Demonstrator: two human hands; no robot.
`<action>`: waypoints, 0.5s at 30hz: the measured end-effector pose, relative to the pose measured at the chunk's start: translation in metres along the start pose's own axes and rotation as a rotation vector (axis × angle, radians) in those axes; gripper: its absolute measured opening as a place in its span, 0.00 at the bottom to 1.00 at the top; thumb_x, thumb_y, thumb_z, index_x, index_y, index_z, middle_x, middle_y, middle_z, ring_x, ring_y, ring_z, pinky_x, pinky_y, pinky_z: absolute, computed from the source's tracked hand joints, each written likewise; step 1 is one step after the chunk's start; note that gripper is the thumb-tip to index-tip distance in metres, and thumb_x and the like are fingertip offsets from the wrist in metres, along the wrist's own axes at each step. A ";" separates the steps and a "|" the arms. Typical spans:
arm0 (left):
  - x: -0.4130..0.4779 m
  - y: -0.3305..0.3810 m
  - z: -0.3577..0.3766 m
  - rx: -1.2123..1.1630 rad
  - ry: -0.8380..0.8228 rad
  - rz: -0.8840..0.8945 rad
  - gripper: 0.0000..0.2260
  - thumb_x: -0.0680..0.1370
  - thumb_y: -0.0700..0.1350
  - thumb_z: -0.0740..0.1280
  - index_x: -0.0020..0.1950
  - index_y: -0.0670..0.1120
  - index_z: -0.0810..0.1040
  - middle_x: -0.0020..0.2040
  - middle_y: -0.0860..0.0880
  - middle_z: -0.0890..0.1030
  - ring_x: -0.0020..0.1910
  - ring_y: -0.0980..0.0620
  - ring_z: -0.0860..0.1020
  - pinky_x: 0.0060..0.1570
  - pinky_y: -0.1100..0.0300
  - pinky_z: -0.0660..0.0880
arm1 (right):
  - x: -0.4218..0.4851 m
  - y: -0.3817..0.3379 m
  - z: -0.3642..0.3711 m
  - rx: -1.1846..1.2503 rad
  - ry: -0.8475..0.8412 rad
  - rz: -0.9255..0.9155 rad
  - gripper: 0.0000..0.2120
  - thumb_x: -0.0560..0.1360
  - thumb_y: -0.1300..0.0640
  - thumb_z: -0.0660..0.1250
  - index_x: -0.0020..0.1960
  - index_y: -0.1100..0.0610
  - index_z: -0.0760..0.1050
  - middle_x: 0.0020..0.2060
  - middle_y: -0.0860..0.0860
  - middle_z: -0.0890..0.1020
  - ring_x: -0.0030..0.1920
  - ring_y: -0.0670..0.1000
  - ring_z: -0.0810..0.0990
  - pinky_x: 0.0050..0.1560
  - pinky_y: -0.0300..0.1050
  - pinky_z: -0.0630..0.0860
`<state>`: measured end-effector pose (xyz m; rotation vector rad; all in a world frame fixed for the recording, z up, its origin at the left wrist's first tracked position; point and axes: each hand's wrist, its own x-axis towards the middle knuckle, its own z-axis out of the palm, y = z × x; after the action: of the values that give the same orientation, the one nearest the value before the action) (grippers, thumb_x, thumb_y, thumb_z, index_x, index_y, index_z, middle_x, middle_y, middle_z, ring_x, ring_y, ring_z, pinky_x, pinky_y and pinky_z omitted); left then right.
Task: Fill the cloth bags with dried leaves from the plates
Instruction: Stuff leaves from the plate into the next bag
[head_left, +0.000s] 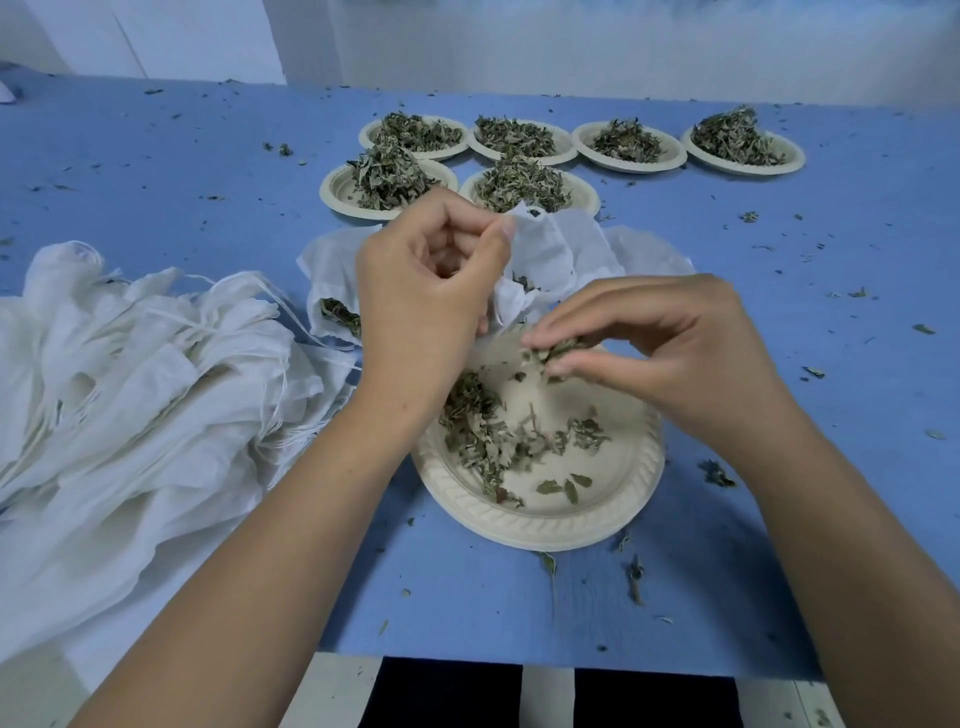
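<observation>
My left hand (426, 291) pinches the rim of a white cloth bag (545, 254) and holds it up above the near plate (540, 519). My right hand (660, 343) pinches a small bunch of dried leaves (553, 351) just below the bag's mouth. Scattered dried leaves (483, 431) lie on the left half of that cream plate. A few leaves show inside the held bag.
Several cream plates heaped with leaves (389, 179) stand in two rows at the back. A pile of white cloth bags (130, 374) lies at the left. One bag with leaves in it (332, 296) lies behind my left hand. Leaf crumbs dot the blue table (831, 312).
</observation>
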<state>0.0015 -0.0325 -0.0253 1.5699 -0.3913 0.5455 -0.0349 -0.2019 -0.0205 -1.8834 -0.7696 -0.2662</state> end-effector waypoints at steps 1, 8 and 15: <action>0.000 0.000 0.001 0.002 -0.019 -0.006 0.07 0.78 0.39 0.69 0.40 0.44 0.77 0.27 0.52 0.75 0.21 0.55 0.72 0.23 0.62 0.71 | 0.000 -0.002 0.001 0.061 0.068 -0.026 0.11 0.69 0.66 0.73 0.51 0.59 0.81 0.44 0.52 0.85 0.46 0.51 0.84 0.49 0.43 0.80; -0.006 0.001 0.008 0.004 -0.174 -0.002 0.07 0.77 0.37 0.69 0.41 0.46 0.79 0.29 0.55 0.76 0.24 0.61 0.72 0.28 0.68 0.70 | -0.002 -0.003 0.017 0.188 0.478 -0.038 0.12 0.70 0.67 0.73 0.49 0.58 0.75 0.43 0.51 0.85 0.48 0.52 0.84 0.50 0.46 0.80; -0.009 0.003 0.009 -0.035 -0.233 0.051 0.08 0.77 0.35 0.69 0.40 0.46 0.78 0.27 0.59 0.76 0.24 0.62 0.73 0.27 0.69 0.69 | 0.000 0.011 0.014 -0.552 0.305 -0.268 0.03 0.71 0.68 0.72 0.45 0.65 0.82 0.44 0.56 0.83 0.44 0.52 0.82 0.48 0.36 0.76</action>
<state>-0.0072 -0.0421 -0.0278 1.5983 -0.6151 0.3934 -0.0306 -0.1922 -0.0353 -2.1688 -0.7864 -0.9960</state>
